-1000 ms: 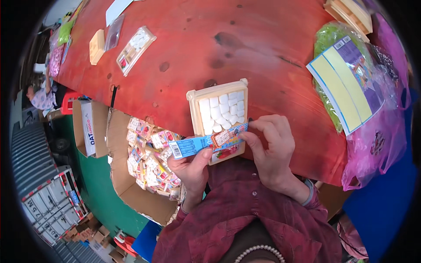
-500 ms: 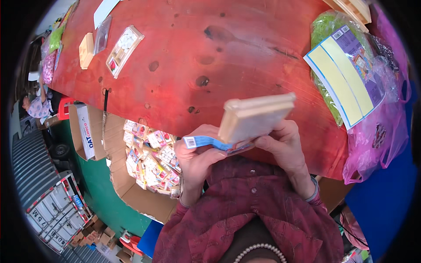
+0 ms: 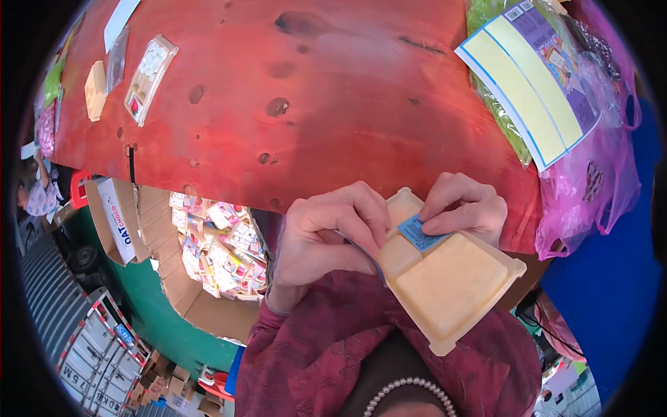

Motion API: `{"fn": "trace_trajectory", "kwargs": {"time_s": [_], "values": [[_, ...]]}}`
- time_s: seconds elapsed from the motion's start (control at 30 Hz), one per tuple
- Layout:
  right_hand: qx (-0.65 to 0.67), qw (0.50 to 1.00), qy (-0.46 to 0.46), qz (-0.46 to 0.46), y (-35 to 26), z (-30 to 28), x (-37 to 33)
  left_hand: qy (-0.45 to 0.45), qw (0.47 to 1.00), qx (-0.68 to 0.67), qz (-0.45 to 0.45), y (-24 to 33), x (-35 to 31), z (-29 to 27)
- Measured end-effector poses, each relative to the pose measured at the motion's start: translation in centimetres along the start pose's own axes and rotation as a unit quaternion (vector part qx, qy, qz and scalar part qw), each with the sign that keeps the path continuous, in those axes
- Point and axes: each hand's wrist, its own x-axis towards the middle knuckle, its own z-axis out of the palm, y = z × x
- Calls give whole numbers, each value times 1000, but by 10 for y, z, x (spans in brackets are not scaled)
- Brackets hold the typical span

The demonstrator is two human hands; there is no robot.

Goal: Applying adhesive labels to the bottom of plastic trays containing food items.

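A cream plastic tray box (image 3: 455, 281) is held above my lap, its underside turned up and tilted. The fingers of my right hand (image 3: 467, 208) press a small blue printed label (image 3: 422, 234) against this underside, near the far end. My left hand (image 3: 323, 233) is closed on the box's left edge, thumb and fingers pinching there. A thin bluish card or label edge shows beneath the left fingers; the rest of it is hidden behind the box.
A cardboard carton (image 3: 198, 295) full of packaged boxes (image 3: 219, 247) stands at my left. On the red table (image 3: 368, 118) lie a filled tray (image 3: 151, 80) and a small cream tray (image 3: 96, 90). A yellow-and-purple label sheet (image 3: 531, 90) rests on bags; a pink bag (image 3: 590, 184) hangs over the right edge.
The box has come lower and nearer, and its underside now faces up. The blue strip end was beside my left hand; a blue label now lies on the underside beneath my right fingers.
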Motion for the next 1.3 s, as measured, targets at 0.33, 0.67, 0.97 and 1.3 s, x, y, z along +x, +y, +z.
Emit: {"fn": "trace_trajectory", "kwargs": {"time_s": [0.33, 0.67, 0.97, 1.3], "values": [[-94, 995, -18, -11, -10, 1, -1, 31, 988, 109, -102, 13, 3, 5], [-115, 993, -16, -19, -13, 4, -6, -23, 981, 126, -144, 14, -1, -2], [-122, 991, -58, -16, -15, 1, -9, -24, 983, 104, -152, 8, -10, -1], [-110, 988, -87, -60, -1, 8, -10, 48, 984, 125, -118, 2, -20, 2]]}}
